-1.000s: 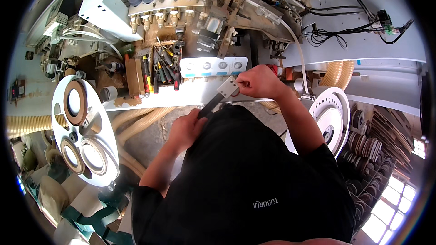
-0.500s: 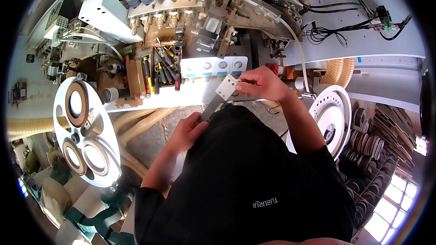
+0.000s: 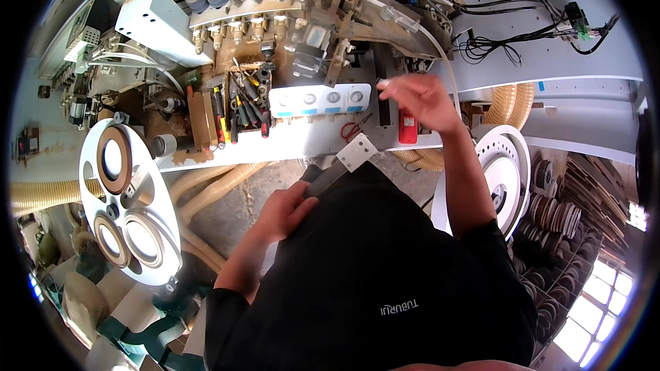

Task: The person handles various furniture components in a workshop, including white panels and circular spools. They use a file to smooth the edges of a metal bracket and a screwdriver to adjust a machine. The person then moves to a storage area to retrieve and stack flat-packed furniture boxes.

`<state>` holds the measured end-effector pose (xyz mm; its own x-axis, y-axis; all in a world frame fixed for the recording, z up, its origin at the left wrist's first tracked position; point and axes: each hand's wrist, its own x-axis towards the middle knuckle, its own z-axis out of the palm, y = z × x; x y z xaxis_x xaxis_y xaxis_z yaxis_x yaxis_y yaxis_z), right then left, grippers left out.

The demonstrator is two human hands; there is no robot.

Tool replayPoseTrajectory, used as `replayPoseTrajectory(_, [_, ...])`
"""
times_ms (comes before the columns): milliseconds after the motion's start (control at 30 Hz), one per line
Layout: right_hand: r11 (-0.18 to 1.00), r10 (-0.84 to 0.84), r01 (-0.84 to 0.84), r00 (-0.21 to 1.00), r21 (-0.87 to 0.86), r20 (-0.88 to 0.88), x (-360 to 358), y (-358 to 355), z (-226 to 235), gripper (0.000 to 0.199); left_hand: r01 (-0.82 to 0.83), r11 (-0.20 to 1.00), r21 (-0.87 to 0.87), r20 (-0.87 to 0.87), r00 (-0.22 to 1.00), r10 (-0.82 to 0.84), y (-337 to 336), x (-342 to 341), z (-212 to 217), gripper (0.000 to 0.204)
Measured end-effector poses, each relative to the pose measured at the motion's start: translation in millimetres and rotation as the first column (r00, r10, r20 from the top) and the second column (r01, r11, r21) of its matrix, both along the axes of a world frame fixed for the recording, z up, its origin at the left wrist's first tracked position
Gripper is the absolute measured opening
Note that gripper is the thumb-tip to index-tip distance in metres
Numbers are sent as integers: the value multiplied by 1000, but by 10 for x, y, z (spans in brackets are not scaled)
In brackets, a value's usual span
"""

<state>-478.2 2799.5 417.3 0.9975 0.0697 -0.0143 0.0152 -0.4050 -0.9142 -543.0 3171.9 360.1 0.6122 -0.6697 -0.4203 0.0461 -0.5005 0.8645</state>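
Right hand [image 3: 423,102] moved off white block [image 3: 357,152], grasp unclear; left hand [image 3: 283,211] grips grey bar [image 3: 328,179]; pale lettering [image 3: 399,308] on black shirt [image 3: 385,247].

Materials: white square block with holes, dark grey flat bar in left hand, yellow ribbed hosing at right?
White square block with holes: painted metal or plastic, flat matt face, unclear which. Dark grey flat bar: probably metal, dull, straight-edged. Yellow ribbed hosing: likely flexible plastic, shiny, looks translucent between ribs.

The pale machine ledge [image 3: 309,141] carries red-handled scissors [image 3: 351,130], a red case [image 3: 408,129] and hand tools [image 3: 249,104].
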Motion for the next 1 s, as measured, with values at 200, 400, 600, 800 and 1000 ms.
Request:
replayPoseTrajectory(200, [945,304,-306,952,-115,-39,-196,251,110,18,-25,999,42,81,996,22,-11,-7,10,33])
replayPoseTrajectory(400, [864,318,-273,947,-422,40,-251,457,242,21,-77,990,117,155,986,58,1,0,14,33])
replayPoseTrajectory(600, [774,233,-107,964,-624,125,-264,638,111,11,-151,978,140,350,932,94,-98,19,62,30])
replayPoseTrajectory(800, [765,157,89,935,-638,319,-197,723,-119,4,-198,966,168,460,882,101,-160,40,57,29])
replayPoseTrajectory(1000, [891,8,88,978,-445,208,-116,715,-107,7,-217,960,177,373,917,139,-143,78,71,28])
